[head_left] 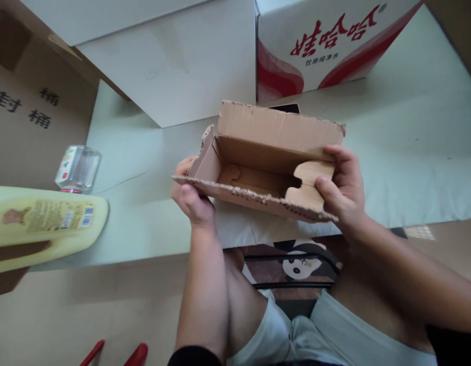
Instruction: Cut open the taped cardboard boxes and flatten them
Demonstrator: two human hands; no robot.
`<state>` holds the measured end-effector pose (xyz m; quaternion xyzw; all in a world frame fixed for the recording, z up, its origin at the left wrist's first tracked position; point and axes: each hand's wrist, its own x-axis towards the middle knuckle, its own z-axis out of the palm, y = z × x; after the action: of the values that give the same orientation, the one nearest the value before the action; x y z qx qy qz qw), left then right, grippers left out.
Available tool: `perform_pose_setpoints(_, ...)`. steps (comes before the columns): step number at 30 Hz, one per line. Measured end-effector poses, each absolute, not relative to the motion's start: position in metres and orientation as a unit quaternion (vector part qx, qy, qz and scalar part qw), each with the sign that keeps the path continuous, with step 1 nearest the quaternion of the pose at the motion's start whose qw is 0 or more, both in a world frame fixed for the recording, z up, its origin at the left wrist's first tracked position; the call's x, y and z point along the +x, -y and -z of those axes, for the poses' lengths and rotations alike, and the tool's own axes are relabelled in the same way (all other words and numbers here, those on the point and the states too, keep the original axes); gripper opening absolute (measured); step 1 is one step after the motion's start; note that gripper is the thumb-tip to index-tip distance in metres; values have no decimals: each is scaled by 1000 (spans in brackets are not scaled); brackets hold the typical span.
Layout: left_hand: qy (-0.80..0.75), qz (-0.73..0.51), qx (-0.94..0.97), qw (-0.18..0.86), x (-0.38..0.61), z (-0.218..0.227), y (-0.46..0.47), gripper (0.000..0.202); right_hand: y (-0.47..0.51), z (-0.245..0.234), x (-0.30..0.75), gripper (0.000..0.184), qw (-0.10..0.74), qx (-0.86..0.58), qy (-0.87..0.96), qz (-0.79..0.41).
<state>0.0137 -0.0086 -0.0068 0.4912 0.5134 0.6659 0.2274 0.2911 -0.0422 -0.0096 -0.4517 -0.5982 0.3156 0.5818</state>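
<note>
While the left hand holds one short end of the cardboard box in its grip, the right hand holds the other; the box lies between both, above the counter near its front edge, long axis roughly along this edge.

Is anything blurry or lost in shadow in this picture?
In the head view, the open cardboard box is darker inside; the yellow bottle carries small print too blurred to read, while the red-and-white carton shows its large characters clearly.
</note>
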Motion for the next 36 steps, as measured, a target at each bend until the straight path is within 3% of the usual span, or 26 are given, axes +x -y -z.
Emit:
perform_pose_setpoints(5,-436,-729,500,168,15,0,9,41,40,10,285,47,575,-447,608,-317)
perform_pose_setpoints(9,-411,-732,526,138,19,-7,10,44,39,16,285,47,577,-451,608,-305)
perform_pose_setpoints(15,-479,-693,505,190,15,-4,8,39,36,19,281,48,590,-433,622,-277)
perform_pose_setpoints(20,-500,-678,510,174,17,-3,7,41,38,8,281,71,603,-357,671,-243)
perform_pose_setpoints(22,-484,-686,519,161,17,-2,6,37,39,3,284,64,592,-345,694,-221)
perform_pose_setpoints(26,-480,-672,546,142,15,-1,4,31,40,-2,289,33,559,-363,726,-171)
perform_pose_setpoints(30,-495,-659,550,133,14,-1,3,17,39,-1,291,30,549,-370,729,-172)
perform_pose_setpoints(36,-490,-664,542,157,12,-3,5,27,41,3,292,34,536,-379,732,-180)
